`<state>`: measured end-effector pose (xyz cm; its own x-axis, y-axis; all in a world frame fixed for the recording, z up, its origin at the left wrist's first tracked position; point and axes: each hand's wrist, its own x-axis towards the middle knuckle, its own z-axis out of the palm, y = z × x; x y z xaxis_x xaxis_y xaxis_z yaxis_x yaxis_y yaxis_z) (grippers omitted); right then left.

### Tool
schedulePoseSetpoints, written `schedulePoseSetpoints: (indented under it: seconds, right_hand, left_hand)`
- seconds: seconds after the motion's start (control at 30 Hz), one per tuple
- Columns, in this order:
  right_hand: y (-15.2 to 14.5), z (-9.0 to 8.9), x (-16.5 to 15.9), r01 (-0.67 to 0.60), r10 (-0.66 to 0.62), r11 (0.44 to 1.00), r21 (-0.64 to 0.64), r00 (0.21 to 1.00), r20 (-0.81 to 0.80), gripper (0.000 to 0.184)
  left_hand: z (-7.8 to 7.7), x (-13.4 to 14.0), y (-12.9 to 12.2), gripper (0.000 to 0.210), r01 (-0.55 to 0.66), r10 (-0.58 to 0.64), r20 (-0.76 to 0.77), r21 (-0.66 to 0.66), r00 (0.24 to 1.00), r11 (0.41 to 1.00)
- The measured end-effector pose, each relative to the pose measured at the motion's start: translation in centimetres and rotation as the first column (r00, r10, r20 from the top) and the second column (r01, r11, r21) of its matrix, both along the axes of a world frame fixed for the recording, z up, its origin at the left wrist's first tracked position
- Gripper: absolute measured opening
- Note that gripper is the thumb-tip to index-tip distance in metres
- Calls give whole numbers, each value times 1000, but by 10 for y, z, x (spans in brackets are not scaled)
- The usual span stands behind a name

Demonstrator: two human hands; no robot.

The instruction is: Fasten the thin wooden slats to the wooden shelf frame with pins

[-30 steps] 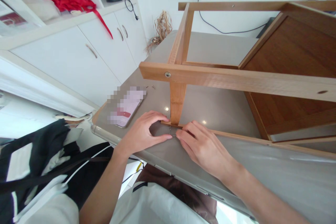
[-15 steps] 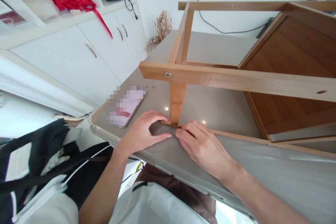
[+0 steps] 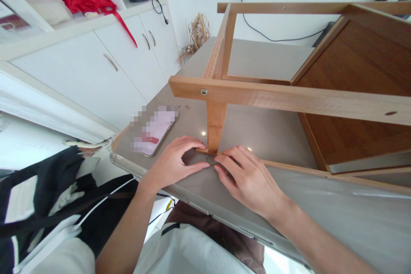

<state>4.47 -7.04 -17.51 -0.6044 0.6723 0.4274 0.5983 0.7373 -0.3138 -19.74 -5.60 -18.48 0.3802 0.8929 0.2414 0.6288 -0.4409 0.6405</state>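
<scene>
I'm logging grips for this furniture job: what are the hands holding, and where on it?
Both hands, left and right, pinch a small metal piece between their fingertips; which part, too small to tell.

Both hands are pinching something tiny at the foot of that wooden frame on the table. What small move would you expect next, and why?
Probably a small turn of the thin metal piece, perhaps a key or screw. The left hand and right hand meet fingertip to fingertip on it, right where the upright wooden post joins the bottom rail lying on the table. It is too small to tell exactly what it is.
</scene>
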Motion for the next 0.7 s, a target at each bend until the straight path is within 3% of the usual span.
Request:
schedulePoseSetpoints:
  seconds: [0.17, 0.5, 0.7]
  right_hand:
    - [0, 1, 2, 27, -26, 999, 31, 999, -20, 9]
    - [1, -4, 2, 8, -3, 999, -31, 988, 156, 12]
    - [1, -5, 2, 14, -9, 999, -32, 987, 162, 10]
  left_hand:
    - [2, 1, 0, 34, 3, -3, 8, -2, 1000, 1000]
    - [0, 0, -1, 34, -2, 2, -7, -2, 1000, 1000]
    - [2, 1, -1, 34, -11, 11, -7, 3, 1000, 1000]
